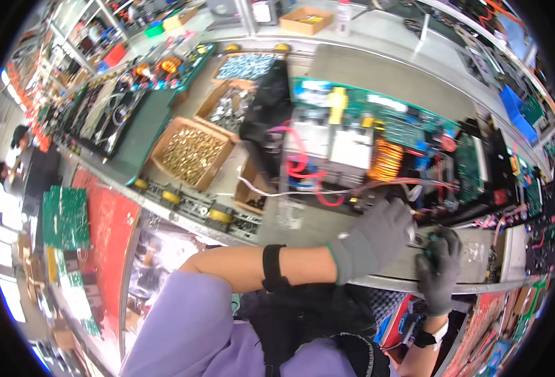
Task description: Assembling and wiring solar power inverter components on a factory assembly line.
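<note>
An opened electronic unit lies across the bench, with a green circuit board [409, 132], an orange copper coil [385, 161] and a black housing [496, 169]. My left hand [378, 235], in a grey glove, reaches to its near edge below the coil. Its fingers are bent together; whatever they grip is hidden. To its right, my gloved right hand [439, 267] is curled around something small and dark that I cannot make out, just in front of the unit. Pink wire [297, 157] loops out on the left, and a white cable [274, 193] runs from there toward my left hand.
Left of the unit, cardboard boxes hold brass-coloured screws [189, 154], silver metal parts [230, 108] and silvery screws [246, 66]. Another board assembly [158, 81] stands on a green tray [142, 135] beyond them. A metal rail [189, 210] with yellow rollers edges the bench.
</note>
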Motion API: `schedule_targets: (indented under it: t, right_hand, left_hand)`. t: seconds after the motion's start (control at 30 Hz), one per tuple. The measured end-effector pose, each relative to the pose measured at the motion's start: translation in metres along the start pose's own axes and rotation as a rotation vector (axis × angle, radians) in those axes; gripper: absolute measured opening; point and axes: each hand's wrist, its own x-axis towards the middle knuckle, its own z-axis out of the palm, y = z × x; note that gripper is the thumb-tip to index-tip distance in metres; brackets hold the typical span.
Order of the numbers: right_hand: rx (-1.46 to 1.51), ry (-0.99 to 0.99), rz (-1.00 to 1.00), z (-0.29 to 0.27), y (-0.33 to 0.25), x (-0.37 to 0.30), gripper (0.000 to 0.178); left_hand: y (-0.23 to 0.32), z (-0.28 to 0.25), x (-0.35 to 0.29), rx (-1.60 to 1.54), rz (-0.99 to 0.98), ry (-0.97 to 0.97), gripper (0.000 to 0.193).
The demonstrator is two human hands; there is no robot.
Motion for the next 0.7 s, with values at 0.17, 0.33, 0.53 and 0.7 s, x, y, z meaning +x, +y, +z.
schedule_targets:
  t: [0.17, 0.33, 0.53, 0.7]
  right_hand:
    - [0.013, -0.059, -0.115, -0.009, 0.014, 0.001, 0.027]
    - [0.022, -0.110, 0.000, -0.012, 0.024, -0.005, 0.028]
    - [-0.088, -0.136, 0.065, -0.005, 0.033, -0.010, 0.037]
    - [-0.111, -0.113, 0.090, -0.020, 0.040, -0.040, 0.040]
  left_hand:
    - [-0.007, -0.032, -0.069, -0.443, 0.022, -0.095, 0.023]
    - [-0.109, -0.070, -0.153, -0.344, -0.515, 0.109, 0.014]
    - [-0.358, -0.078, -0.273, 0.248, -1.017, -0.405, 0.032]
    - [-0.445, -0.035, -0.324, -0.003, -0.998, -0.195, 0.044]
